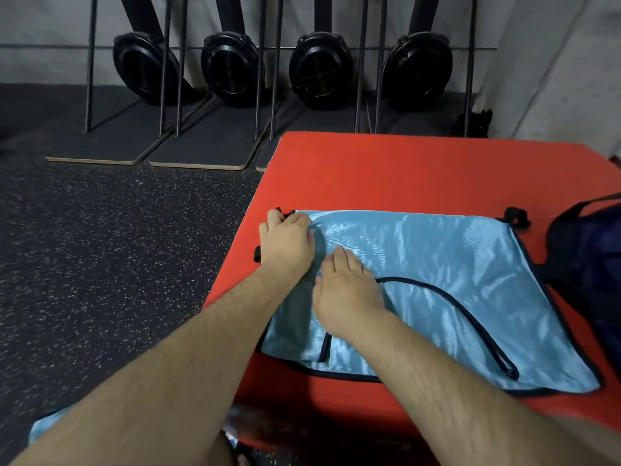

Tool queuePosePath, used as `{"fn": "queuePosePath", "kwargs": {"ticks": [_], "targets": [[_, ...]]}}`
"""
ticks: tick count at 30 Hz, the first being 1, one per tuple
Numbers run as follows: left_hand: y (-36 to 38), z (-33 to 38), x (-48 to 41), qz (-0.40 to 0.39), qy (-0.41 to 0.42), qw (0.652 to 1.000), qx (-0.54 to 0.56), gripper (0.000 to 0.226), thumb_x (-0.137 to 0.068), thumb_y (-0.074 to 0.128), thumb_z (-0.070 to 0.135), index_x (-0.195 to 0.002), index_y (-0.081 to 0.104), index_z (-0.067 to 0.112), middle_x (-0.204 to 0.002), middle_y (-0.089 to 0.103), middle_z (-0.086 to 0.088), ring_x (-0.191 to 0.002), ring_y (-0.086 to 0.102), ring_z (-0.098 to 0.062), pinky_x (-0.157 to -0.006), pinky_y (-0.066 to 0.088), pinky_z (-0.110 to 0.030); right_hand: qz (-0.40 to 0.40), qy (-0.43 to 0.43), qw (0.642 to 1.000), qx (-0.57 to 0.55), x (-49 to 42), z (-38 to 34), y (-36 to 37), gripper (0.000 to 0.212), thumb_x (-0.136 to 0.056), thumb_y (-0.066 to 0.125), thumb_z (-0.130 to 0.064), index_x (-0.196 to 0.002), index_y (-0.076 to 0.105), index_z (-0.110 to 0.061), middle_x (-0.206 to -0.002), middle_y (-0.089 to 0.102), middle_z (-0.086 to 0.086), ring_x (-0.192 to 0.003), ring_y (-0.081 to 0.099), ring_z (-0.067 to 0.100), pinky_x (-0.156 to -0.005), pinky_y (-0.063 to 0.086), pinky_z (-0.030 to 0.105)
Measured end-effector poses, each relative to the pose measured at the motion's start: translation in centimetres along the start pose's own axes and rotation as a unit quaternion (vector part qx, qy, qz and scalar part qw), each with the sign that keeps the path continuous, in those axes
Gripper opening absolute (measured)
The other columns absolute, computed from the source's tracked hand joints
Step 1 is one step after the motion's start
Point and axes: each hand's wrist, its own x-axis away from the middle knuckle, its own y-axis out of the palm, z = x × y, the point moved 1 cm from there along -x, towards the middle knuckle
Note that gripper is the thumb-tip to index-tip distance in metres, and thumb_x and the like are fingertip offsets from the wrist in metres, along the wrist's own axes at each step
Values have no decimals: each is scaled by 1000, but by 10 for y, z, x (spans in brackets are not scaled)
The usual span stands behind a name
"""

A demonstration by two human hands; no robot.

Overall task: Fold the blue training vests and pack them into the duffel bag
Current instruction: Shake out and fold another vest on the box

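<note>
Left grip (285, 240) pinches the vest (437, 264) by its far corner while right grip (346, 287) lies flat, released, on it (pinning it for a fold, I guess); bag (598, 260) waits beside.

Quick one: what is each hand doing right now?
Left hand: fingers curled on the far left corner of the blue vest, gripping it.
Right hand: open, pressing flat on the vest.

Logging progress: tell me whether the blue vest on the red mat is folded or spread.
Spread: the blue vest lies flat across the red mat, full panel showing, no fold yet.
</note>
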Motion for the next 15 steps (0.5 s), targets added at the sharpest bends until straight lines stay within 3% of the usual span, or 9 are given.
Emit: {"fn": "queuePosePath", "kwargs": {"ticks": [3,9,12,15], "targets": [[3,0,2,-21,-21,999,-15,31,-102,40,31,-127,58,27,-135,57,14,-109,40,-27,-85,29,-38,-7,0,1000,0,0,0,0,60,-108,21,-31,-158,6,-2,-167,0,15,-154,-1,28,-125,5,40],[6,-4,0,-72,-8,996,53,42,-101,42,22,-143,48,22,-159,33,8,-138,39,-25,-106,31,-45,-14,-3,1000,9,-1,0,1,60,-108,21,-31,-158,5,-2,-167,-2,16,-154,-2,29,-125,5,40],[4,-10,-4,-86,2,991,100,47,-98,45,17,-145,44,16,-162,28,1,-147,29,-25,-115,26,-46,-14,-5,1000,13,0,0,1,61,-108,21,-31,-158,5,-1,-167,-3,17,-154,-2,30,-125,5,41],[4,-16,-8,-84,6,988,130,46,-98,47,16,-143,45,9,-162,26,-8,-153,10,-30,-122,11,-46,-12,-2,1000,17,-1,0,2,60,-108,20,-31,-158,5,0,-167,-3,16,-154,-2,29,-125,6,41]]}}
